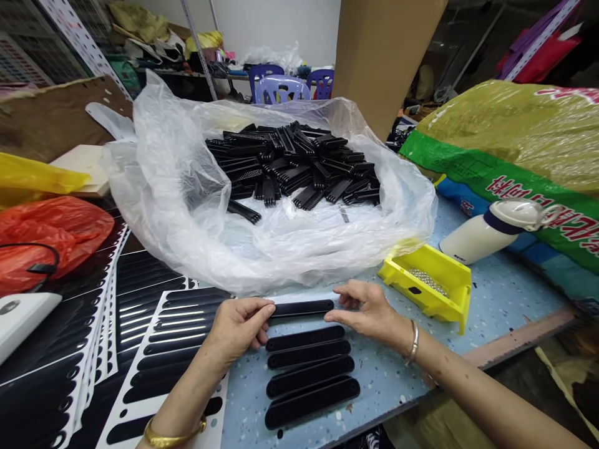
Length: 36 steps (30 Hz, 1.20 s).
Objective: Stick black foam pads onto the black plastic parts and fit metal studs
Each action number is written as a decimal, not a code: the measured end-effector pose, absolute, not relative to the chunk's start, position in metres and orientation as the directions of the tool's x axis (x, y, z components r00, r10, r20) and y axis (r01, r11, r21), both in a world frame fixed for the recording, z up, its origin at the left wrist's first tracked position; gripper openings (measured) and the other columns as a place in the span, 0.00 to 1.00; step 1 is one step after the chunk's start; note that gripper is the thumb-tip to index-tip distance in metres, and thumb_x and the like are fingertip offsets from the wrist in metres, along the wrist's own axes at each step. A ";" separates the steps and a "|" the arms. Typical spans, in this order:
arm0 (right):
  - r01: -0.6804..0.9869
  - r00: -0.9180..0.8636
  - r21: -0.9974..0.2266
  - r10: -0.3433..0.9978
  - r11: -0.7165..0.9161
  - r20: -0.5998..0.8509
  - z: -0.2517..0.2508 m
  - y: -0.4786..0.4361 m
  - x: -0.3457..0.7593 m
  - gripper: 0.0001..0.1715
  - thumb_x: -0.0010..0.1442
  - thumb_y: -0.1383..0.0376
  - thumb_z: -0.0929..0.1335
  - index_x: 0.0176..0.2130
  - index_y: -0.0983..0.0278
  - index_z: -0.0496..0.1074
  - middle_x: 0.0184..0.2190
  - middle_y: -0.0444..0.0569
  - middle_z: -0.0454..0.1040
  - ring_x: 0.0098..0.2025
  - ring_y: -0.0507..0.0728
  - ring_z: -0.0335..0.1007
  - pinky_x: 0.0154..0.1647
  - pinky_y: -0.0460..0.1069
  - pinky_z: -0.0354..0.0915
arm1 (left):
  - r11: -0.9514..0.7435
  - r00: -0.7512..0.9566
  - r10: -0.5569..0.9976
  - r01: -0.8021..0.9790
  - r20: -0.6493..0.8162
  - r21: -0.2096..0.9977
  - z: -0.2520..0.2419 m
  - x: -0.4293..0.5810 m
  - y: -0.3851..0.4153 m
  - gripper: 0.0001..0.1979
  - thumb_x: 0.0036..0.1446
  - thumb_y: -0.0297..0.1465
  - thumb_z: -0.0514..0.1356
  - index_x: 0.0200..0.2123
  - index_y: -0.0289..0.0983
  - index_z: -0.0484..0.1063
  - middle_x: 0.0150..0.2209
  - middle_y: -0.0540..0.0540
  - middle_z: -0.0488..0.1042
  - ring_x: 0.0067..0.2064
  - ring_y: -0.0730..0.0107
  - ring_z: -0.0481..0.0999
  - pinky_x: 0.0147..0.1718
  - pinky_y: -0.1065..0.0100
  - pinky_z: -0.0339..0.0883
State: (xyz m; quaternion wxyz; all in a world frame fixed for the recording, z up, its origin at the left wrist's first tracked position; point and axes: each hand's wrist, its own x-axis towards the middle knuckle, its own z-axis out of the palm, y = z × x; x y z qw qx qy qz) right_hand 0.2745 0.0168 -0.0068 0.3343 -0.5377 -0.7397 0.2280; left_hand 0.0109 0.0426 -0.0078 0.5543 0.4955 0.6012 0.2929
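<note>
My left hand [243, 319] pinches the left end of a narrow black strip-shaped piece [303, 307] with rounded ends, thumb on top. At its right end, my right hand [367, 308] has its thumb and curled fingers around the tip. Several similar black pieces [311, 402] lie in a column just below, on the speckled blue tabletop [393, 380]. Left of my left hand is a white-backed sheet [161, 337] bearing rows of black rounded strips. Beyond both hands, an opened clear plastic bag [281, 252] holds a heap of black slotted pieces [290, 162].
A yellow bin [423, 284] with small metal parts stands at the right, near a white bottle [491, 231]. Behind that lies a large green and yellow sack [515, 143]. More black strip sheets [47, 330] and a red plastic bag [47, 237] occupy the left side.
</note>
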 end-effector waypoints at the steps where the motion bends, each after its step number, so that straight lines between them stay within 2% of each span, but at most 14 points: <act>1: 0.689 -0.196 -0.657 0.951 0.307 0.239 -0.004 0.015 0.272 0.26 0.49 0.46 0.73 0.34 0.66 0.78 0.21 0.45 0.72 0.21 0.50 0.66 0.22 0.45 0.61 | 0.326 0.106 0.924 0.286 -0.368 0.901 -0.009 0.011 0.042 0.16 0.44 0.39 0.66 0.33 0.33 0.80 0.14 0.51 0.71 0.14 0.73 0.71 0.09 0.77 0.61; 4: 0.790 -0.214 -0.551 0.963 0.268 0.162 0.001 0.014 0.258 0.29 0.47 0.43 0.73 0.33 0.66 0.78 0.17 0.43 0.70 0.19 0.51 0.63 0.21 0.45 0.57 | 0.307 0.096 0.929 0.338 -0.358 0.890 -0.008 0.011 0.042 0.14 0.46 0.38 0.65 0.33 0.33 0.80 0.14 0.52 0.71 0.12 0.75 0.69 0.07 0.78 0.56; 7: 0.811 -0.197 -0.540 0.975 0.224 0.108 0.002 0.017 0.245 0.32 0.44 0.42 0.74 0.36 0.66 0.78 0.18 0.44 0.71 0.20 0.52 0.65 0.22 0.45 0.58 | 0.298 0.109 0.929 0.348 -0.354 0.889 -0.004 0.012 0.042 0.13 0.46 0.37 0.64 0.31 0.34 0.80 0.14 0.52 0.70 0.12 0.76 0.68 0.07 0.79 0.54; 11: 0.745 -0.142 -0.660 0.990 0.096 -0.017 -0.001 0.019 0.248 0.33 0.43 0.50 0.77 0.42 0.69 0.77 0.20 0.44 0.72 0.21 0.53 0.67 0.21 0.45 0.60 | 0.325 0.114 0.917 0.338 -0.382 0.883 -0.002 0.012 0.043 0.14 0.46 0.38 0.63 0.32 0.33 0.79 0.13 0.53 0.69 0.11 0.76 0.67 0.07 0.79 0.54; 15: 0.610 -0.093 -0.791 0.988 -0.042 -0.124 -0.002 0.015 0.267 0.24 0.48 0.58 0.75 0.42 0.71 0.76 0.22 0.45 0.73 0.22 0.52 0.67 0.21 0.45 0.63 | 0.337 0.112 0.914 0.319 -0.389 0.886 -0.001 0.013 0.043 0.15 0.44 0.39 0.64 0.31 0.32 0.79 0.13 0.53 0.69 0.12 0.75 0.68 0.07 0.79 0.54; 17: 0.566 -0.086 -0.824 0.991 -0.035 -0.101 -0.003 0.014 0.274 0.22 0.48 0.61 0.75 0.42 0.70 0.76 0.24 0.46 0.74 0.23 0.52 0.69 0.23 0.45 0.65 | 0.336 0.116 0.914 0.324 -0.389 0.885 -0.001 0.013 0.043 0.16 0.43 0.40 0.64 0.31 0.32 0.78 0.13 0.53 0.69 0.12 0.75 0.68 0.07 0.78 0.54; 21: 0.583 -0.148 -0.805 0.989 0.109 0.027 -0.003 0.015 0.277 0.22 0.44 0.65 0.76 0.41 0.67 0.77 0.28 0.46 0.74 0.26 0.52 0.70 0.25 0.45 0.66 | 0.320 0.144 0.910 0.357 -0.390 0.878 -0.002 0.011 0.044 0.19 0.44 0.42 0.62 0.32 0.32 0.78 0.14 0.53 0.69 0.13 0.75 0.69 0.08 0.78 0.55; 26: 0.607 -0.176 -0.767 0.976 0.210 0.128 -0.001 0.021 0.272 0.19 0.48 0.61 0.76 0.41 0.66 0.77 0.27 0.46 0.73 0.26 0.52 0.69 0.26 0.46 0.65 | 0.300 0.163 0.909 0.387 -0.385 0.872 -0.004 0.009 0.046 0.20 0.45 0.44 0.61 0.33 0.32 0.78 0.15 0.52 0.69 0.13 0.76 0.68 0.09 0.78 0.56; 31: 0.609 -0.255 -0.747 0.958 0.267 0.134 0.000 0.029 0.273 0.26 0.41 0.61 0.79 0.41 0.67 0.77 0.28 0.46 0.72 0.28 0.53 0.70 0.27 0.46 0.65 | 0.308 0.159 0.906 0.386 -0.392 0.870 -0.003 0.010 0.045 0.21 0.44 0.45 0.61 0.33 0.32 0.78 0.15 0.52 0.69 0.14 0.75 0.69 0.09 0.78 0.57; 36: 0.531 -0.236 -0.833 0.971 0.158 0.035 -0.007 0.037 0.270 0.18 0.45 0.59 0.78 0.34 0.67 0.78 0.25 0.44 0.71 0.25 0.51 0.66 0.24 0.45 0.63 | 0.309 0.147 0.910 0.382 -0.388 0.871 0.000 0.012 0.045 0.21 0.43 0.45 0.62 0.32 0.32 0.78 0.15 0.52 0.69 0.13 0.75 0.69 0.09 0.77 0.57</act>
